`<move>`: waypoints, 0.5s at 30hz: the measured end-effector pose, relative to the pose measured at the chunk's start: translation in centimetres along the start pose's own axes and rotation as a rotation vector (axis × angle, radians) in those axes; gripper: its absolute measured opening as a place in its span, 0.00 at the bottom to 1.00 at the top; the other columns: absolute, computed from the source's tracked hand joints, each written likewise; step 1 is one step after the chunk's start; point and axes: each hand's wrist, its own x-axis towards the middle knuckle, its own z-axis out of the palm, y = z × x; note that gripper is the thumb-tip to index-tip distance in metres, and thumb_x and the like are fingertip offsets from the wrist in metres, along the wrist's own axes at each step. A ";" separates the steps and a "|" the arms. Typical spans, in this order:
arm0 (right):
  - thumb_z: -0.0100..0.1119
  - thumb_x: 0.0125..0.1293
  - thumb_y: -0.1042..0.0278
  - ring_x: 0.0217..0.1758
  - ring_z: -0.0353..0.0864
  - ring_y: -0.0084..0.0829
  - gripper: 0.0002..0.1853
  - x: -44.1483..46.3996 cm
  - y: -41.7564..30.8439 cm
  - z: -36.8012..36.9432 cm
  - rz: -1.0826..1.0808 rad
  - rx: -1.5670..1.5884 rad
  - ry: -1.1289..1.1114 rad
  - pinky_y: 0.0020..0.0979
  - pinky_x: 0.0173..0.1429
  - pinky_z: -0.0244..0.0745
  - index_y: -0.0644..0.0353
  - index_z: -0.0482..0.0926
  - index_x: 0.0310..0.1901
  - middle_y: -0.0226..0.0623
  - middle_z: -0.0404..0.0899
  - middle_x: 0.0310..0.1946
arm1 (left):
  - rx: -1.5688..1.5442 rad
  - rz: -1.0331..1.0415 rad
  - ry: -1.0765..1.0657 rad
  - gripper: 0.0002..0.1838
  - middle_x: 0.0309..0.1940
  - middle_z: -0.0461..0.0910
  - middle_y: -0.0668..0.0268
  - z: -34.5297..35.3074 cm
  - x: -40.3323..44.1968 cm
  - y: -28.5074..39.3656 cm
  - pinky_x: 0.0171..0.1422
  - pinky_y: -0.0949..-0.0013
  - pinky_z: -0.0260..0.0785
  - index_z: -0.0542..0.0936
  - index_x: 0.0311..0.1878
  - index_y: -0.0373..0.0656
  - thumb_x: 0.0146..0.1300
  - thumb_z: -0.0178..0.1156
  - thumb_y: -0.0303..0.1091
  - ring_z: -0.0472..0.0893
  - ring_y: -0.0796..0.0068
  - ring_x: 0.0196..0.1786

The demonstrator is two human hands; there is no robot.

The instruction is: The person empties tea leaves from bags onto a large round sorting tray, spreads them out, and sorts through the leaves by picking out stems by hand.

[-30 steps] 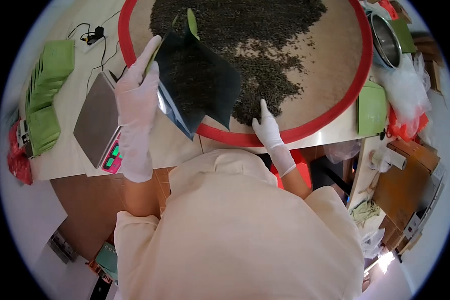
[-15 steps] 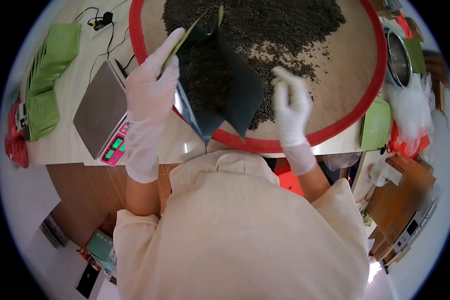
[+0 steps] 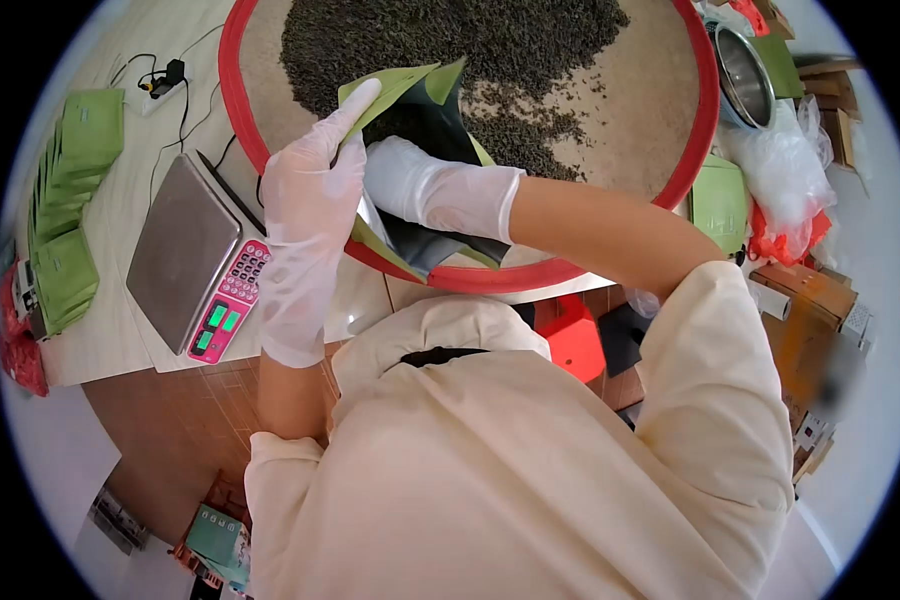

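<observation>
My left hand point(image 3: 315, 190), in a white glove, grips the side of an open green pouch point(image 3: 402, 86) with a dark lining, its thumb and fingers pinched on the edge. My right hand point(image 3: 402, 182), also gloved, reaches across from the right into the mouth of the pouch. Its fingers are hidden inside, so I cannot tell what they hold. Behind the pouch, dark dried leaves that look like tea point(image 3: 450, 40) lie heaped on a round tray with a red rim point(image 3: 707, 100).
A scale point(image 3: 185, 250) with a pink keypad stands left of the tray. Stacked green pouches point(image 3: 90, 135) lie farther left, near a cable and plug point(image 3: 170, 75). At right are a metal bowl point(image 3: 745, 80), another green pouch point(image 3: 717, 205) and clear plastic bags point(image 3: 785, 165). Below is a red stool point(image 3: 575, 340).
My right hand has moved left from over the leaves into the pouch. My left hand keeps its grip on the pouch. The whole view has shifted a little.
</observation>
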 end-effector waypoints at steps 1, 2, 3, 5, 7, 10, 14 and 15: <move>0.53 0.57 0.69 0.42 0.84 0.41 0.12 0.3 -0.1 0.4 0.015 0.002 0.004 0.38 0.45 0.78 0.60 0.84 0.39 0.44 0.84 0.38 | 0.000 -0.020 -0.002 0.22 0.35 0.80 0.74 0.0 0.0 -0.1 0.41 0.82 0.65 0.78 0.59 0.56 0.65 0.51 0.24 0.68 0.88 0.31; 0.53 0.57 0.69 0.41 0.85 0.41 0.12 0.5 0.0 0.7 0.030 0.004 0.008 0.38 0.45 0.78 0.60 0.84 0.39 0.43 0.84 0.37 | -0.002 -0.018 0.000 0.22 0.35 0.80 0.74 -0.1 0.0 -0.2 0.41 0.82 0.65 0.78 0.59 0.56 0.65 0.51 0.24 0.68 0.88 0.31; 0.53 0.57 0.69 0.41 0.85 0.41 0.12 0.5 0.0 0.8 0.031 0.001 0.009 0.38 0.45 0.78 0.60 0.84 0.39 0.43 0.84 0.37 | 0.001 -0.036 -0.011 0.22 0.37 0.81 0.73 -0.1 0.0 -0.3 0.43 0.82 0.65 0.78 0.59 0.56 0.65 0.51 0.24 0.69 0.88 0.32; 0.53 0.56 0.70 0.39 0.85 0.42 0.11 0.3 0.0 1.2 0.004 -0.098 0.045 0.38 0.44 0.78 0.61 0.84 0.36 0.43 0.84 0.36 | 0.004 -0.055 -0.022 0.21 0.38 0.81 0.72 0.0 0.0 -0.6 0.44 0.82 0.65 0.78 0.59 0.55 0.65 0.51 0.24 0.70 0.88 0.33; 0.52 0.56 0.71 0.38 0.84 0.44 0.09 0.1 -0.1 1.5 0.005 -0.092 0.073 0.40 0.41 0.78 0.62 0.83 0.34 0.46 0.83 0.34 | -0.051 -0.005 0.002 0.21 0.42 0.82 0.72 0.0 0.0 -1.0 0.47 0.83 0.65 0.78 0.59 0.54 0.66 0.50 0.23 0.73 0.88 0.37; 0.52 0.56 0.73 0.37 0.83 0.46 0.07 -0.9 0.5 1.2 0.072 -0.039 0.158 0.41 0.40 0.77 0.62 0.81 0.31 0.48 0.82 0.33 | -0.099 0.010 -0.004 0.21 0.45 0.82 0.71 -0.2 0.2 -1.1 0.50 0.83 0.65 0.78 0.59 0.52 0.66 0.50 0.23 0.74 0.88 0.41; 0.58 0.58 0.70 0.33 0.82 0.40 0.08 -4.5 2.8 0.2 0.163 0.398 0.421 0.37 0.40 0.78 0.63 0.81 0.37 0.42 0.83 0.32 | -0.086 -0.005 -0.031 0.22 0.43 0.81 0.74 -0.6 0.1 -1.0 0.46 0.84 0.65 0.78 0.59 0.51 0.65 0.48 0.21 0.72 0.89 0.37; 0.60 0.60 0.68 0.31 0.82 0.32 0.10 -6.0 2.5 -1.2 0.291 0.687 0.336 0.31 0.38 0.77 0.65 0.81 0.39 0.40 0.83 0.30 | -0.103 0.001 -0.011 0.21 0.33 0.80 0.67 -0.6 0.1 -1.3 0.41 0.78 0.66 0.78 0.58 0.58 0.65 0.51 0.26 0.72 0.83 0.30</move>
